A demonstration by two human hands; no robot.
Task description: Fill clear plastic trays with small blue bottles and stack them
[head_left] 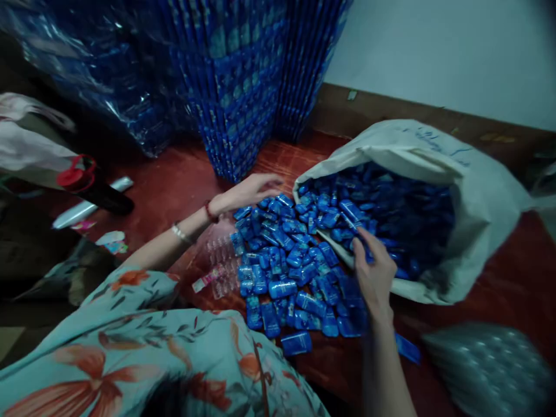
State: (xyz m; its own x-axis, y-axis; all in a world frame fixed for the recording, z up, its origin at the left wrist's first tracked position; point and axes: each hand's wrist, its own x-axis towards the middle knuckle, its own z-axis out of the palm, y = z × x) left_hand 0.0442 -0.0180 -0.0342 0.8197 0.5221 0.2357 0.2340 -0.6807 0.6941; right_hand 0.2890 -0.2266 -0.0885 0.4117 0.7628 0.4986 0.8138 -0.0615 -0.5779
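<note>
Many small blue packets (295, 255) lie in a loose pile on the red surface, spilling from the mouth of a white sack (486, 202) on its side. Over the pile's far left edge is my left hand (247, 191), its fingers apart with nothing in them. My right hand (373, 266) is at the sack's lower lip, thumb and forefinger pinched on the end of a blue packet (351, 213). Left of the pile sits a clear plastic tray (223, 260) with a pink and white strip (208, 278) on it.
Tall stacks of blue packages (243, 87) stand behind the pile. A black bottle with a red lid (95, 185) is at the left, beside a silvery roll (87, 208). Clear bubbled plastic (490, 365) lies at the lower right. A pale wall (447, 52) rises behind.
</note>
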